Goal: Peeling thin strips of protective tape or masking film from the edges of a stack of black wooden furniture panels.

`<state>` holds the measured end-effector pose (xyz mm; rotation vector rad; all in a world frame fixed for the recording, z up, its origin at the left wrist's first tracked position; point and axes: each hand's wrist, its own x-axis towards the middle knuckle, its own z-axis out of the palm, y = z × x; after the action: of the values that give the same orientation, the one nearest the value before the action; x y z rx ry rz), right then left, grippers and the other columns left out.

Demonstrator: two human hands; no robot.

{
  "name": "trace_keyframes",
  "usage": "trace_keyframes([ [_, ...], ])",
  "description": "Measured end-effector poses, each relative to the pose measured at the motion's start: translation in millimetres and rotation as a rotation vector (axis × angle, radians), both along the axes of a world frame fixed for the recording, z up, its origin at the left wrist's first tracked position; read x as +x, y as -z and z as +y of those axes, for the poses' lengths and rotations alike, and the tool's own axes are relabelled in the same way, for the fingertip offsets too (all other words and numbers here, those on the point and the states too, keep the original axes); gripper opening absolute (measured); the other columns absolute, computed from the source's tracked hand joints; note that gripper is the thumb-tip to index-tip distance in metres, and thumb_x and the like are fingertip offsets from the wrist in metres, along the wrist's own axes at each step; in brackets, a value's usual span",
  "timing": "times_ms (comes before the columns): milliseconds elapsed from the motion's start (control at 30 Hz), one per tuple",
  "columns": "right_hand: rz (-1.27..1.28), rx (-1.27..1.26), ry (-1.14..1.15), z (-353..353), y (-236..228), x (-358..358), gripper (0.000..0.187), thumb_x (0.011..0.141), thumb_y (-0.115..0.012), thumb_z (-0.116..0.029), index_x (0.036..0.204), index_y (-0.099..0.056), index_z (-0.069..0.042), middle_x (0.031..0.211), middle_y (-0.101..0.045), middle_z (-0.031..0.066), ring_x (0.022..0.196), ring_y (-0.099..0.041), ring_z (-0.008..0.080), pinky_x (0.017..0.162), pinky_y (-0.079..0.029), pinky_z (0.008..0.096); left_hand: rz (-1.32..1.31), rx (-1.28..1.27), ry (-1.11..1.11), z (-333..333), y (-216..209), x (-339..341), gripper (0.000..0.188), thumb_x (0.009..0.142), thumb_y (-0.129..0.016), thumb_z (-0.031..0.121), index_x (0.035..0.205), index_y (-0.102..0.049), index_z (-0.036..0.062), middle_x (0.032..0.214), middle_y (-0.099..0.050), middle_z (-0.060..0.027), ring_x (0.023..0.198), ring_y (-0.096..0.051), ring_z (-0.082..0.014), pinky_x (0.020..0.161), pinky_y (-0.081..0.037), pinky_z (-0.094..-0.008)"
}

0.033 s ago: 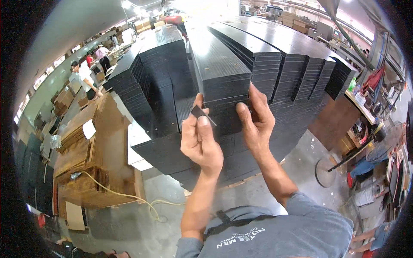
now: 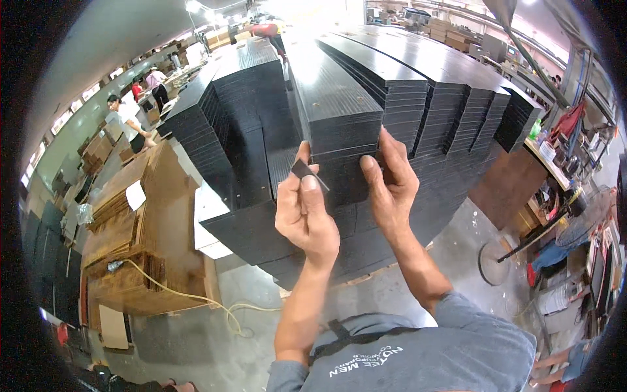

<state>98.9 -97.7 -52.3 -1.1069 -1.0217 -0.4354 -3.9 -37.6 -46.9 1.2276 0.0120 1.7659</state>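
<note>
My left hand [image 2: 308, 219] is closed, pinching a small dark flat strip [image 2: 302, 170] between thumb and fingers. A thin, lighter edge sticks out past the thumb; its exact kind is unclear. My right hand [image 2: 394, 183] grips the right corner of a black board [image 2: 345, 157], thumb on its end face and fingers along the side. This board lies within a stack of black wood-grain boards [image 2: 343, 104], just below the top ones. The left fingertips are close to the left corner of the same stack; whether they touch it cannot be told.
More stacks of black boards [image 2: 405, 98] stand on both sides, over a wide black pile. A red-and-black tool [image 2: 264, 31] lies at the back. Brown panels [image 2: 163, 215] are piled at left, with a yellow cord [image 2: 176, 295] along the floor. A round stand base [image 2: 494, 263] is at right.
Both hands keep their holds and scarcely move. The view shifts very slightly against the stack. At far left, a person in a white shirt has moved their head and arms a little.
</note>
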Motion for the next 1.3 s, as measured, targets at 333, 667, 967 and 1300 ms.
trace_keyframes([
  [333, -0.044, 0.014, 0.035, 7, 5, 1, 0.049, 0.09, -0.07, -0.001, 0.139, -0.06, -0.001, 0.125, -0.069, 0.0169, 0.113, -0.063, 0.0258, 0.099, -0.048, 0.0349, 0.029, 0.008, 0.015, 9, 3, -4, 0.015, 0.102, -0.059, 0.006, 0.107, -0.065, -0.0068, 0.11, -0.07, -0.0169, 0.124, -0.062, -0.0366, 0.111, -0.041, -0.0448],
  [667, -0.07, 0.027, 0.051, 3, -7, -1, 0.053, 0.087, -0.072, -0.002, 0.138, -0.059, 0.001, 0.133, -0.063, 0.0199, 0.118, -0.061, 0.0307, 0.102, -0.047, 0.0382, -0.022, 0.093, -0.008, 8, 0, 4, 0.014, 0.102, -0.056, 0.003, 0.106, -0.062, -0.0094, 0.126, -0.065, -0.0286, 0.122, -0.062, -0.0302, 0.104, -0.045, -0.0369],
  [967, -0.09, 0.035, 0.08, 5, -7, 2, 0.05, 0.086, -0.072, 0.002, 0.135, -0.063, 0.0, 0.132, -0.066, 0.0178, 0.117, -0.062, 0.0295, 0.102, -0.047, 0.0384, 0.065, 0.079, -0.044, 10, -1, -3, 0.014, 0.102, -0.056, 0.001, 0.108, -0.063, -0.0091, 0.122, -0.068, -0.0239, 0.121, -0.063, -0.0308, 0.107, -0.044, -0.0384],
  [1300, -0.17, 0.032, 0.076, 1, -29, 3, 0.056, 0.088, -0.069, 0.001, 0.142, -0.056, -0.001, 0.137, -0.06, 0.0199, 0.121, -0.059, 0.0317, 0.105, -0.045, 0.0394, 0.035, 0.134, -0.089, 18, -20, 0, 0.018, 0.103, -0.055, 0.007, 0.101, -0.064, -0.0082, 0.13, -0.063, -0.0309, 0.123, -0.063, -0.0311, 0.106, -0.044, -0.0374],
])
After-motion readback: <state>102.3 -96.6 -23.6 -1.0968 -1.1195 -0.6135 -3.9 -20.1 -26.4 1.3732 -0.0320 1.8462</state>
